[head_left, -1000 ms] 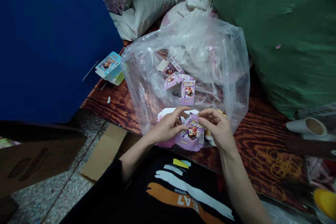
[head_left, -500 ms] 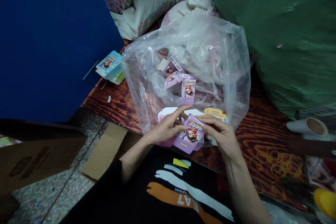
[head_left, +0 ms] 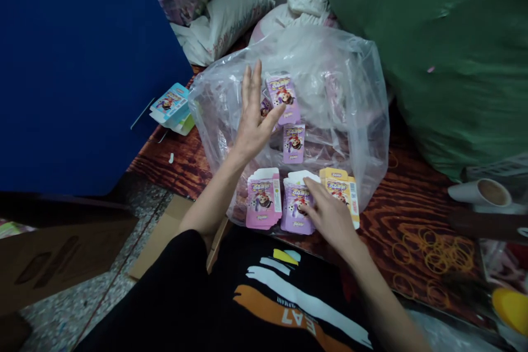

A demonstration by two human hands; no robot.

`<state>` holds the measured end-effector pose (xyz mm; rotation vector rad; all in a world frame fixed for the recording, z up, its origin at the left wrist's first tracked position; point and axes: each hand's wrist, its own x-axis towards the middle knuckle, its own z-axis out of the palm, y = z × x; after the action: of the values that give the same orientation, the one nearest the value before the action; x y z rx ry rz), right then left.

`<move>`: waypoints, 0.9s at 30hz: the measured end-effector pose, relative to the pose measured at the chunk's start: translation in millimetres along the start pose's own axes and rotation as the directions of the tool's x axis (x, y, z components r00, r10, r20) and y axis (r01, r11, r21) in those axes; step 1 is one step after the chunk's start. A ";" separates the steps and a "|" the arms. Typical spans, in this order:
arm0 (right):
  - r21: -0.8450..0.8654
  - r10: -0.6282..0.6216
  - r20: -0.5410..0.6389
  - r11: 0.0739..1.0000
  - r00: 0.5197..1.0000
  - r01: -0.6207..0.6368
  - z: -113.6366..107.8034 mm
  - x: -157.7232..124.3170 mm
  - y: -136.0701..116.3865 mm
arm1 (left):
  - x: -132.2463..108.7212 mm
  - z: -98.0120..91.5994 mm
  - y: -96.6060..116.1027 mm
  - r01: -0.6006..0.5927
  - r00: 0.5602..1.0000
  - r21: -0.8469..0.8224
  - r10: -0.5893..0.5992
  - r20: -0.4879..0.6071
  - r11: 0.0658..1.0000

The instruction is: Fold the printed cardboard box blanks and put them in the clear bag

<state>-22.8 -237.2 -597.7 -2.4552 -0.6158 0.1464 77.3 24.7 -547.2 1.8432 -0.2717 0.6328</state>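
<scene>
Right-hand fingers (head_left: 314, 193) seemingly pressing lilac carton (head_left: 295, 214), left hand (head_left: 256, 121) raised upright, open

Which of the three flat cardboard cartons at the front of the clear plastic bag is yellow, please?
The rightmost one, the yellow carton, beside the right hand; the pink carton and lilac carton lie to its left.

Rubber bands (head_left: 433, 253) and a white tube (head_left: 480, 192) lie on the wood-grain table (head_left: 396, 214) beside a bulging green sack (head_left: 424, 49).

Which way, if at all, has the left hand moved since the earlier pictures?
Yes: the left hand has moved forward, toward the white pillow.
</scene>
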 end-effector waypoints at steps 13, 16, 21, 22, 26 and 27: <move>0.240 -0.197 -0.215 0.939 0.957 0.247 -38.3 17.9 -28.6 | -114.8 10.6 53.1 0.619 0.625 -0.219 -0.303 0.719 0.755; 0.341 -0.257 -0.231 0.882 0.938 0.325 -50.8 17.8 -54.4 | -115.1 21.5 51.0 0.742 0.493 -0.285 -0.206 0.845 0.606; 0.411 -0.065 -0.408 0.878 0.911 0.247 -48.3 15.0 -48.9 | -126.5 31.1 50.5 0.859 0.483 -0.312 -0.443 0.755 0.405; 0.433 -0.009 -0.456 0.871 0.890 0.231 -45.1 14.2 -42.1 | -128.9 30.6 50.5 0.862 0.492 -0.338 -0.459 0.740 0.378; 0.633 0.100 -0.360 0.757 0.928 0.164 -24.4 11.8 -18.1 | -134.5 28.4 49.3 0.854 0.518 -0.428 -0.412 0.749 0.295; 0.675 0.108 -0.322 0.723 0.941 0.148 -19.0 11.2 -15.0 | -135.2 28.8 48.8 0.852 0.522 -0.441 -0.409 0.749 0.281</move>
<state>-14.2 -231.3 -573.2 -1.6747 -0.3389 -0.0582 -49.7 -35.4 -588.7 0.9917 -0.0436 -0.5868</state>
